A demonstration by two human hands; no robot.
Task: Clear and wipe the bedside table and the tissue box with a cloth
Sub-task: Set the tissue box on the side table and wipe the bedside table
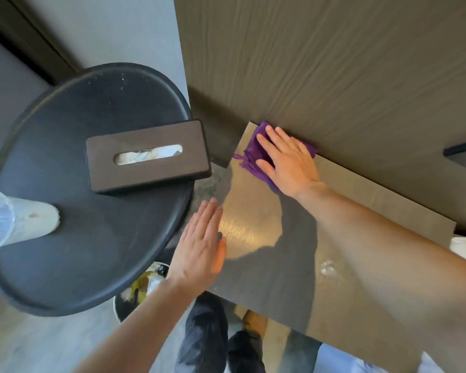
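The bedside table (293, 278) is a shiny grey-brown slab fixed against a dark ribbed wall panel. My right hand (285, 162) lies flat with straight fingers on a purple cloth (253, 154), pressing it onto the table's far left corner next to the wall. My left hand (202, 240) rests flat and open at the table's left edge, holding nothing. The dark brown tissue box (148, 154), with white tissue showing in its slot, lies on a round black side table (92, 251) to the left.
A white lamp base (30, 222) with a clear shade stands on the round table's left side. A black waste bin (143, 286) with rubbish sits on the floor below. A small wet smear (328, 267) marks the bedside table. My legs and shoes show at the bottom.
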